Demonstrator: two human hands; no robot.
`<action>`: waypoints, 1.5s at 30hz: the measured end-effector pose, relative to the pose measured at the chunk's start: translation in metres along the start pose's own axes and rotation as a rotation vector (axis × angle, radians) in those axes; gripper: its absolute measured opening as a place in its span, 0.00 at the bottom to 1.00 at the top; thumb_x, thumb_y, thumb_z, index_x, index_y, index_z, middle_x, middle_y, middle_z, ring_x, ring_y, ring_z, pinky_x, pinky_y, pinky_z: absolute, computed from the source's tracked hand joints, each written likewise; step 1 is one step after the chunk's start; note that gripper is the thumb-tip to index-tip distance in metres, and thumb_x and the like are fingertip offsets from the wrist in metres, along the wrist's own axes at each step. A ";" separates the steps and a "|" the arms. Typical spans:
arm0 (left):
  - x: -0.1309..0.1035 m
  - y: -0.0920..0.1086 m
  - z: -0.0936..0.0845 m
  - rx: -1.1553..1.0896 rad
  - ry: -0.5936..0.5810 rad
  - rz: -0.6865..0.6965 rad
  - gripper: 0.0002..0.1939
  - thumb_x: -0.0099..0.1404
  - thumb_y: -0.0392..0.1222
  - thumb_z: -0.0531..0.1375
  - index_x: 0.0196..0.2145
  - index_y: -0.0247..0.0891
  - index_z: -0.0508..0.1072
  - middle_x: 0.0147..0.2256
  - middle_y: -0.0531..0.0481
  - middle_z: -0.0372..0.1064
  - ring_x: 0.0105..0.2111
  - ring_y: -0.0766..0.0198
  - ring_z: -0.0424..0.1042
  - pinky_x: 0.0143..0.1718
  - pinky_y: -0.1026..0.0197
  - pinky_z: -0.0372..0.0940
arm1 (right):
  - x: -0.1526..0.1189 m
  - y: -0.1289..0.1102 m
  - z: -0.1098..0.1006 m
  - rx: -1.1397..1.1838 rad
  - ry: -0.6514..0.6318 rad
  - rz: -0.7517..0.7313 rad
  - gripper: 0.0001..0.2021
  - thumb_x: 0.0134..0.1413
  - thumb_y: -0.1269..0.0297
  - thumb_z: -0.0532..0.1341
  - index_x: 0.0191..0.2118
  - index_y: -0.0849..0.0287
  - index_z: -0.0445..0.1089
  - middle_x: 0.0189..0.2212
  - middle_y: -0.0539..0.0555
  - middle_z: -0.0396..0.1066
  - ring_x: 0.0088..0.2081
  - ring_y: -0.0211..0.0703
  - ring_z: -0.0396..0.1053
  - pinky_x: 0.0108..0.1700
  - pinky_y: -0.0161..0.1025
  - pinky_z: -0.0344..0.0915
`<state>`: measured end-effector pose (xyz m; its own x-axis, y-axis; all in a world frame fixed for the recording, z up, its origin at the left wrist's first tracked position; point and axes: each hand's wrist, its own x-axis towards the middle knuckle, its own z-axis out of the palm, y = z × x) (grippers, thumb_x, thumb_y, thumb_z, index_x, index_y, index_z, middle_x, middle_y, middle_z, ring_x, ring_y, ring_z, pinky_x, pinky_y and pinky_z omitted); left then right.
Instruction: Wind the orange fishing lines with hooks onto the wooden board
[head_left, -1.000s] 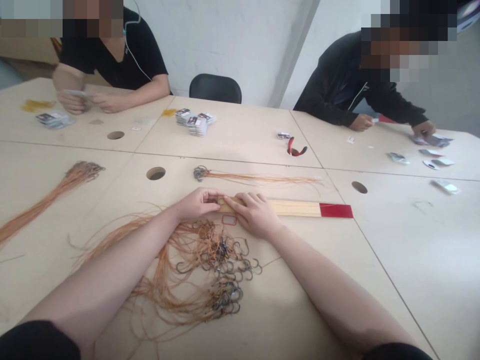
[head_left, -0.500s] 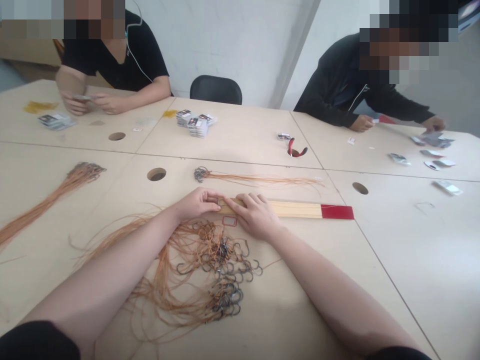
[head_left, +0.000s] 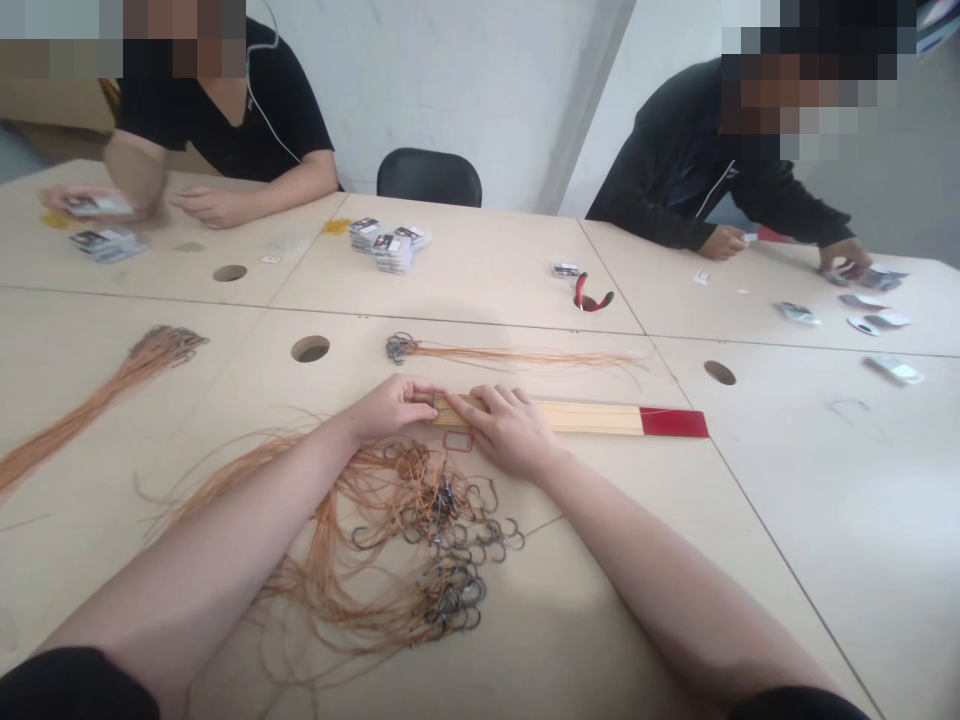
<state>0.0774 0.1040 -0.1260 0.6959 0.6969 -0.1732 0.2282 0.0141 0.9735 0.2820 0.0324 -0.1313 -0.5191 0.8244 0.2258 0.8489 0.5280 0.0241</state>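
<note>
A flat wooden strip point(head_left: 592, 417) with a red right end lies in front of me, a thin line running along it. At its left end the thumb and fingers of my left hand point(head_left: 394, 408) are pinched together; a small dark bit shows there, too small to name. My right hand point(head_left: 514, 430) rests flat across the strip, index finger stretched toward the left fingertips. Just below lies a small red-edged rectangle point(head_left: 457, 441). Nearer to me, partly under my left forearm, is a tangled heap of fishing hooks point(head_left: 450, 590) on orange lines point(head_left: 330, 580).
Beyond the strip lies a straight bundle of hooked lines point(head_left: 517, 357); another bundle point(head_left: 142, 370) is at left. Red-handled pliers point(head_left: 592, 295) stand in a table hole. Stacked small packets point(head_left: 392, 250) sit farther back. Two people handle packets across the table, before an unoccupied chair point(head_left: 429, 178).
My hands and the strip stay practically in place. Across the table, the left person's hand has moved outward with a packet, and the right person's hand has shifted to the left among the packets.
</note>
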 end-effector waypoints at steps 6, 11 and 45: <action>0.000 -0.001 0.000 -0.018 -0.004 0.000 0.20 0.54 0.36 0.60 0.46 0.32 0.71 0.36 0.45 0.74 0.33 0.65 0.71 0.33 0.65 0.64 | -0.001 0.001 0.000 0.007 -0.004 -0.005 0.24 0.61 0.63 0.49 0.62 0.50 0.49 0.50 0.57 0.61 0.46 0.48 0.57 0.45 0.44 0.53; 0.000 0.002 0.001 -0.021 0.026 0.006 0.20 0.52 0.37 0.61 0.44 0.31 0.72 0.31 0.47 0.73 0.30 0.65 0.71 0.30 0.66 0.64 | 0.000 0.001 0.000 0.023 0.001 -0.009 0.23 0.61 0.63 0.48 0.62 0.51 0.49 0.50 0.57 0.61 0.46 0.48 0.57 0.45 0.43 0.53; 0.000 0.000 0.001 -0.033 0.042 -0.017 0.20 0.52 0.36 0.60 0.45 0.32 0.71 0.34 0.46 0.73 0.32 0.64 0.70 0.31 0.65 0.63 | 0.000 0.001 -0.001 0.022 -0.006 0.002 0.23 0.61 0.62 0.48 0.61 0.51 0.51 0.50 0.58 0.61 0.45 0.48 0.57 0.45 0.43 0.53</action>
<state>0.0782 0.1038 -0.1257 0.6629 0.7258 -0.1841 0.2165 0.0495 0.9750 0.2831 0.0324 -0.1304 -0.5178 0.8266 0.2203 0.8478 0.5304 0.0025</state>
